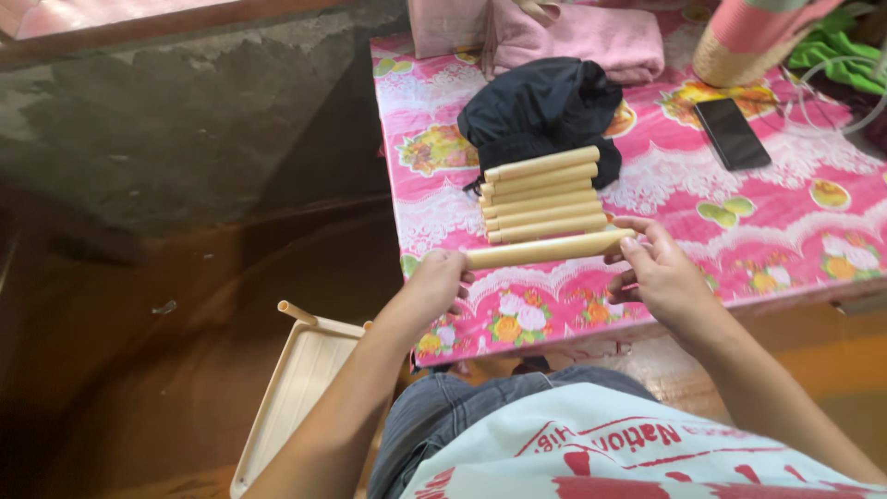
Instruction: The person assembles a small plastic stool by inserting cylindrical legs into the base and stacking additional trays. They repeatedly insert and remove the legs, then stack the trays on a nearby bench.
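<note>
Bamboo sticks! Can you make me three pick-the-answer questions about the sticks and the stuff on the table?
1. Where is the phone?
A. on the floor
B. on the pink tablecloth
C. in the tray

2. How many sticks lie in the row of sticks on the table?
A. two
B. six
C. twelve

3. How is the stick nearest the person held?
A. by both hands, one at each end
B. by one hand only
C. not held at all

Answers: 1 B, the phone lies flat on the flowered cloth. 2 B, six sticks lie side by side by the black cloth bundle. 3 A, the left hand grips one end and the right hand the other.
</note>
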